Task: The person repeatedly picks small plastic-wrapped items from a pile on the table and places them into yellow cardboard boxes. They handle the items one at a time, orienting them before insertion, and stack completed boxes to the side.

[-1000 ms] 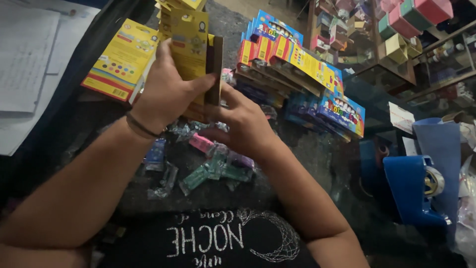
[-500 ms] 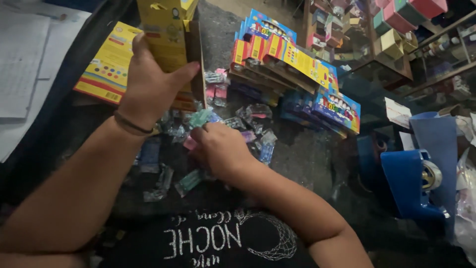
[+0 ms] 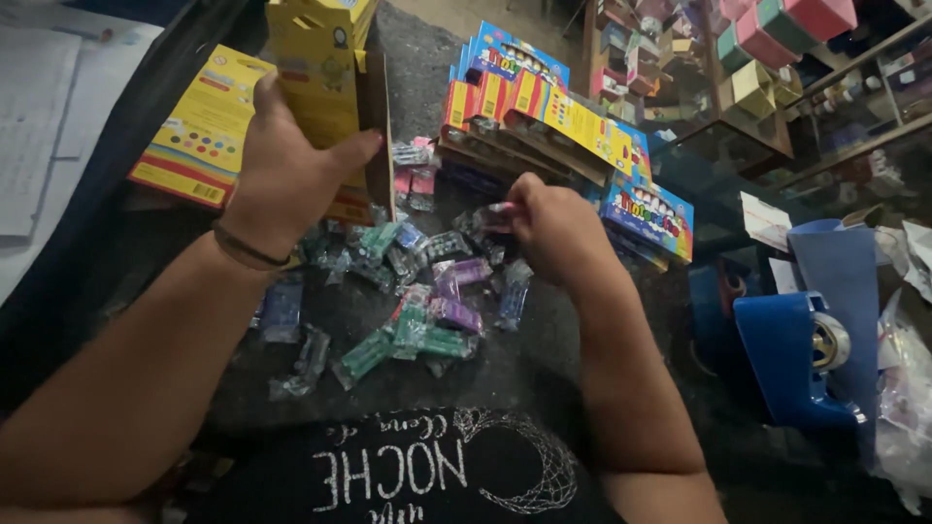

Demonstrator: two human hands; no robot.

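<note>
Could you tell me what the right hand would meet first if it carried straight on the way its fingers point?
Probably the stack of flattened colourful cartons just beyond the right hand; depth is unclear.

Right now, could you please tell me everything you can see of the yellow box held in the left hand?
The yellow box is a flat, narrow carton that looks like printed cardboard, yellow on its face with small colourful pictures and a plain brown inside showing along its open right edge. It stands upright, raised above the dark table. The left hand wraps it from behind, thumb pressed on the front near the open edge. Its top runs out of view. Below it lie small wrapped packets; a matching flat yellow box lies to its left.
</note>
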